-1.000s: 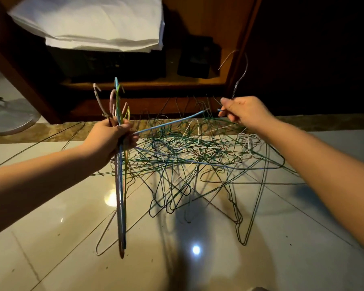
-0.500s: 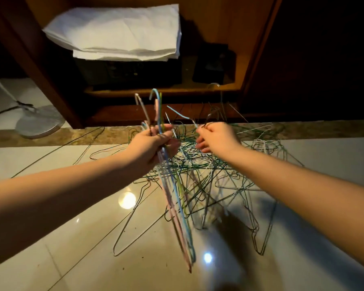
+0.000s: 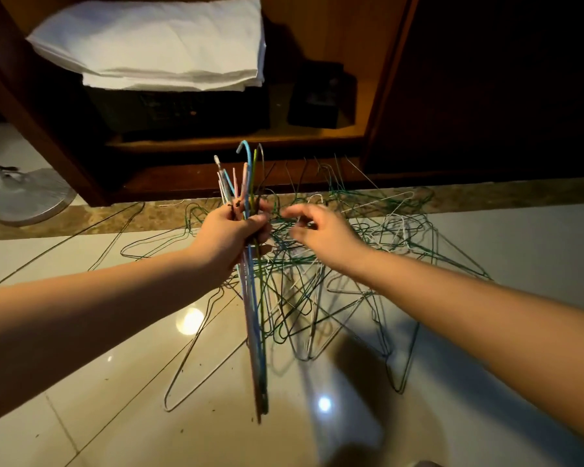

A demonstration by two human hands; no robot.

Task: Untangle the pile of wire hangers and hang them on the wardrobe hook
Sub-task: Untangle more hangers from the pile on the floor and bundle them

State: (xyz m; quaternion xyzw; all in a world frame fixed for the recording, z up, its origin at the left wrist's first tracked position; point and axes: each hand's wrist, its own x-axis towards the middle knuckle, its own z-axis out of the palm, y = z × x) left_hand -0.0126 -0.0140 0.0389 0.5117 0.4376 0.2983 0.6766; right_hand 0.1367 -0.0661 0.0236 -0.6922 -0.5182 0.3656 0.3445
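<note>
right hand (image 3: 321, 232) has let go, fingers loose; the bundle (image 3: 254, 332) the left hand (image 3: 231, 235) clenches has grown by one. pile (image 3: 304, 264) at the floor's (image 3: 115, 416) far edge remains.

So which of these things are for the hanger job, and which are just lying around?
For the job: tangled pile of wire hangers; bundle of hangers gripped by the left hand; right hand reaching at the pile.
Just lying about: folded white cloth; dark box beneath it; small black box; round white stand base.
</note>
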